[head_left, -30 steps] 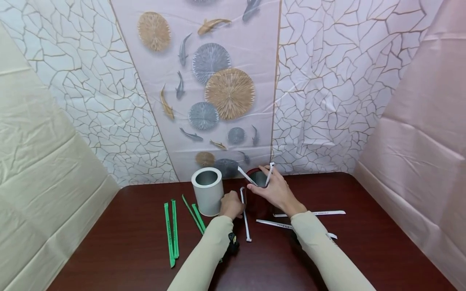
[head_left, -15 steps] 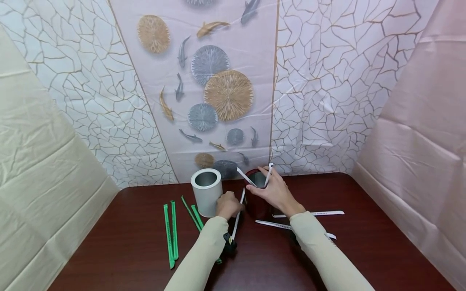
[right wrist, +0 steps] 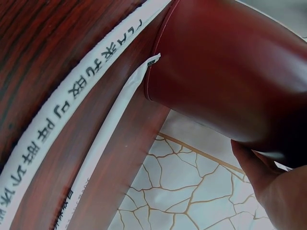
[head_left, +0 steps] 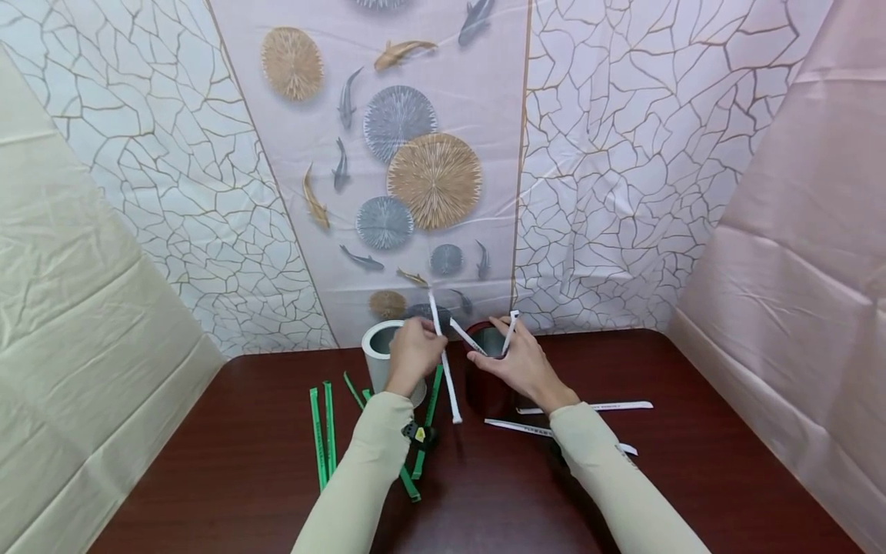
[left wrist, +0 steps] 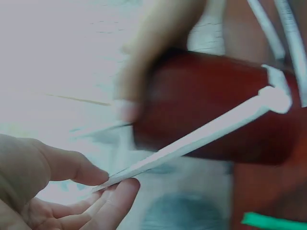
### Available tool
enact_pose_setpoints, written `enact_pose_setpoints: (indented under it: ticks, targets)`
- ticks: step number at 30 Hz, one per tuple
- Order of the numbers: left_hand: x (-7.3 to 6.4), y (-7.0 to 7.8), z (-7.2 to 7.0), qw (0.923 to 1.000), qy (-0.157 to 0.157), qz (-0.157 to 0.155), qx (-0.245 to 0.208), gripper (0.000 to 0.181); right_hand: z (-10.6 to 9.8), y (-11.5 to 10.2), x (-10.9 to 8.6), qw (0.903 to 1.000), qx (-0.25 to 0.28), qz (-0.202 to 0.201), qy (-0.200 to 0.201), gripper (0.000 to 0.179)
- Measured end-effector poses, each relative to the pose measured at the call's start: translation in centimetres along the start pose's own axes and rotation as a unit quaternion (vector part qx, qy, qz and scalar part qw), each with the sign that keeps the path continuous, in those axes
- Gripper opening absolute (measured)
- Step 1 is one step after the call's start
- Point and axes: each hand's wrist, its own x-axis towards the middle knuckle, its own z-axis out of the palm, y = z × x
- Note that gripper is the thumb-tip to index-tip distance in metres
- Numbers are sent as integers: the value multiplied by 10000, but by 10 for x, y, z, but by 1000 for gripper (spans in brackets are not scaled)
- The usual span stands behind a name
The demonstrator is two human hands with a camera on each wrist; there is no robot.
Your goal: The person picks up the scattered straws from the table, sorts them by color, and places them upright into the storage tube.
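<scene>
Head view: left of the white can (head_left: 377, 376) lie green straws (head_left: 318, 435). My left hand (head_left: 415, 354) pinches the straw (head_left: 451, 389), tilted in the air between the 2 cans. I'd expect it light and easily creased, so a gentle pinch above its middle suits. The gap there gives it room. My right hand (head_left: 524, 367) grips the red can (head_left: 486, 391) by its rim, probably stiff and slick; the table's (head_left: 588, 363) back edge is near.

Probably a draped booth: patterned cloth walls (head_left: 595, 154), dark table (head_left: 512, 492).
</scene>
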Motion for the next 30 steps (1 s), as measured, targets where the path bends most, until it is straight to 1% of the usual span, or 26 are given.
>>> enact_pose_setpoints:
  ticks: [2, 4, 7, 11, 14, 17, 21, 23, 27, 30]
  targets:
    - [2, 11, -14, 9996, 207, 141, -131, 29, 0, 0, 0, 10000, -11, -11, -1, 91]
    - [1, 23, -28, 9980, 344, 265, -453, 33, 0, 0, -1, 10000, -28, -11, -28, 91]
    - [1, 45, -48, 9934, 572, 507, -855, 32, -1, 0, 0, 10000, -23, -12, -78, 92]
    - [2, 74, -67, 9819, 766, 985, -1425, 30, -2, 0, 2, 10000, 25, 4, -94, 93]
    - [4, 91, -74, 9723, 794, 1316, -1760, 29, -1, 0, 1, 9999, 54, 61, -116, 93]
    - [7, 104, -78, 9672, 870, 1573, -1794, 28, -1, 0, 1, 9999, 72, 82, -119, 93]
    - [10, 117, -76, 9656, 972, 1871, -1522, 27, 0, 1, 1, 9999, 58, 34, -81, 92]
    - [11, 122, -74, 9635, 993, 2055, -1402, 26, 0, 1, 1, 10000, 53, 29, -79, 92]
    - [16, 121, -63, 9579, 981, 2343, -1337, 24, -1, 1, 1, 9999, 91, 67, -113, 93]
    - [24, 113, -52, 9580, 890, 2424, -1250, 22, -1, 2, 1, 9998, 148, 78, -117, 91]
